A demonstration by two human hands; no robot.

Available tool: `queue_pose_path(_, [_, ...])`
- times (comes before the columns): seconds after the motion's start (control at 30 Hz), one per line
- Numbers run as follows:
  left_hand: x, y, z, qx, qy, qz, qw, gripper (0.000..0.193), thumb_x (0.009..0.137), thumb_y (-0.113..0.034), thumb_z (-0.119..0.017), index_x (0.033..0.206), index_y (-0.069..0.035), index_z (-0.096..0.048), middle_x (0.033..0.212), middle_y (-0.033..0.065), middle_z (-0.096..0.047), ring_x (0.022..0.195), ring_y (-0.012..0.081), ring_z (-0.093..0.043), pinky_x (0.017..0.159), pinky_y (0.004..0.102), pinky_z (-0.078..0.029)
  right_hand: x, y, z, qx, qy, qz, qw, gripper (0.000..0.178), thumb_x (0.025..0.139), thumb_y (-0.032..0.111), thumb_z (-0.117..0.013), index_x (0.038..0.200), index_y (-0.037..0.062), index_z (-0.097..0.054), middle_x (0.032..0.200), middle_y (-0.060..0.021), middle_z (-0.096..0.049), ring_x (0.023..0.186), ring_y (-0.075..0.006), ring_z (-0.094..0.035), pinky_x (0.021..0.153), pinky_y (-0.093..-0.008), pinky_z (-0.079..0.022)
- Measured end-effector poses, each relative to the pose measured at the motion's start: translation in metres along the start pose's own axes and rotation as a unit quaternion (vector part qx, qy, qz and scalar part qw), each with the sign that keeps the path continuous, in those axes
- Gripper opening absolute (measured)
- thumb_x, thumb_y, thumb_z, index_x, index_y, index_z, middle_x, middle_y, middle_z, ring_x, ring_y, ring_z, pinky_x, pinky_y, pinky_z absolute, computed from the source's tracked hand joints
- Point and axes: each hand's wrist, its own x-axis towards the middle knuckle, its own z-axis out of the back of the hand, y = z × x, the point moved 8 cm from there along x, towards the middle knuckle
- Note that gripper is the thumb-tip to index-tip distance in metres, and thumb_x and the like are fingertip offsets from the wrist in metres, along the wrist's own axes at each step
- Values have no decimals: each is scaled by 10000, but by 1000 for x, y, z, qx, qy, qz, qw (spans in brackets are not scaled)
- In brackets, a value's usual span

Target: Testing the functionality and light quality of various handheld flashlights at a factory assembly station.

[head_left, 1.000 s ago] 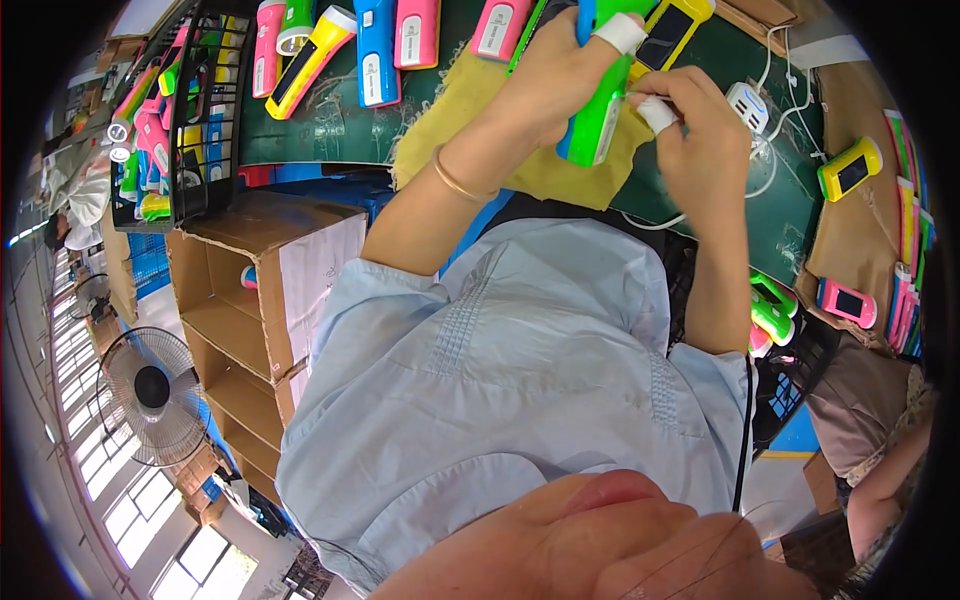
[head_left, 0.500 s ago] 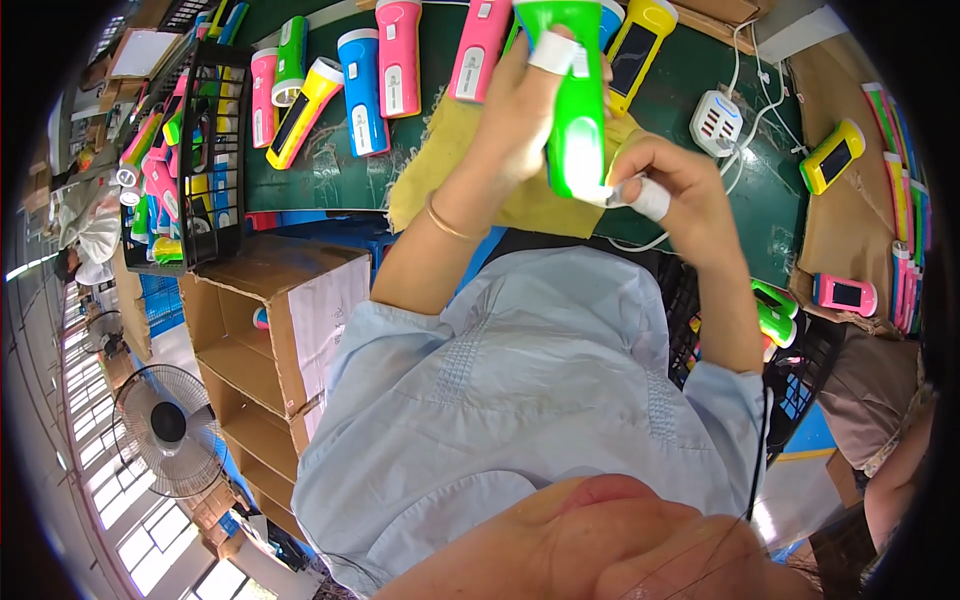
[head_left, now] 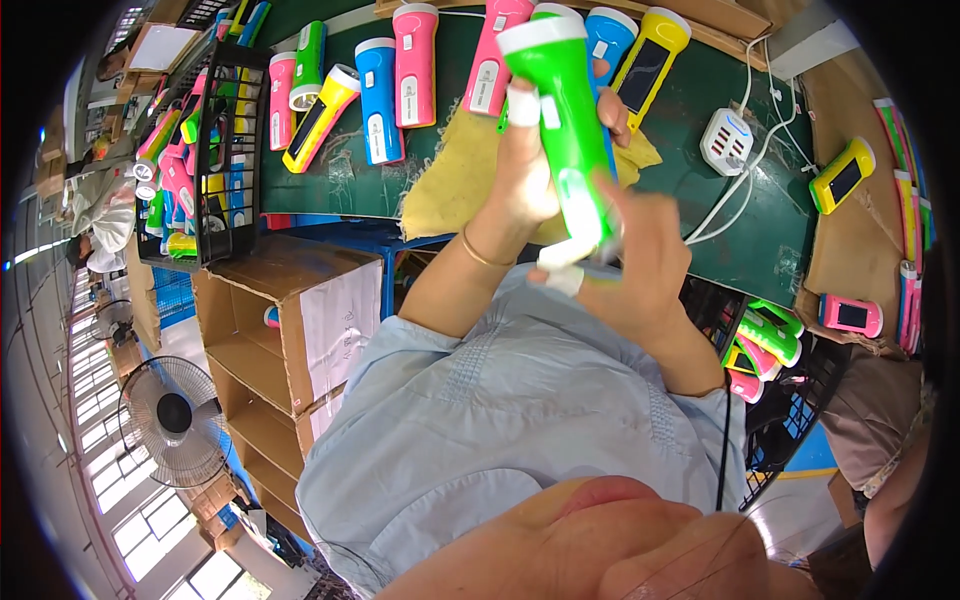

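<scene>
My left hand (head_left: 528, 170) is closed around a green flashlight (head_left: 565, 110) with a white head ring, its wide end pointing up and away from me. White tape wraps the left thumb. By the flashlight's tail hovers my right hand (head_left: 650, 255), smeared by motion, with a white-taped thumb below it. A bright white piece (head_left: 572, 250) juts from the tail end; whether the right fingers touch it cannot be made out. A yellow cloth (head_left: 450, 180) lies on the table under the left hand.
Pink, blue, green and yellow flashlights, such as a blue one (head_left: 378, 100), lie along the green table (head_left: 330, 190). A white multi-port charger (head_left: 726, 140) with cables sits right. Black baskets (head_left: 230, 150) of flashlights stand left and lower right. Cardboard shelving (head_left: 290, 270) is at lower left.
The flashlight has tilted, its tail swinging nearer to me and its head leftward. My right hand has moved down and toward me, its fingers loosened from their pinch at the tail.
</scene>
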Motion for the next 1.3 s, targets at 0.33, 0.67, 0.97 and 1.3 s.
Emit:
queue_pose_path(0.33, [-15,-6,11,134,-71,18,988,663,854,-588,-415,1220,-36,-384,942,83,-510,805,196,-513,746,313,-455,-16,-74,-24,250,55,-285,924,291,811,151,-613,1054,8,-541,814,-98,-509,729,-171,-504,620,-250,-394])
queue_pose_path(0.67, [-22,-2,3,152,-52,75,984,458,873,-233,-538,1229,4,-376,952,106,-503,703,179,-520,606,321,-462,-49,-95,-15,280,89,-336,895,118,881,74,-472,855,-17,-542,748,-45,-555,726,-112,-514,675,-231,-401])
queue_pose_path(0.97, [-30,-1,9,271,-66,107,954,471,818,-104,-578,1214,-14,-340,995,142,-540,813,242,-615,751,368,-507,-38,-94,3,291,47,-308,905,201,896,141,-479,774,-8,-535,718,-8,-545,669,-63,-459,612,-196,-359])
queue_pose_path(1.3, [-28,-14,-1,565,-51,50,822,503,697,-120,-714,1107,-29,-437,924,72,-545,791,121,-564,686,254,-481,18,-64,4,264,70,-175,946,145,858,104,-535,842,-29,-589,655,-30,-525,580,-85,-447,530,-217,-358])
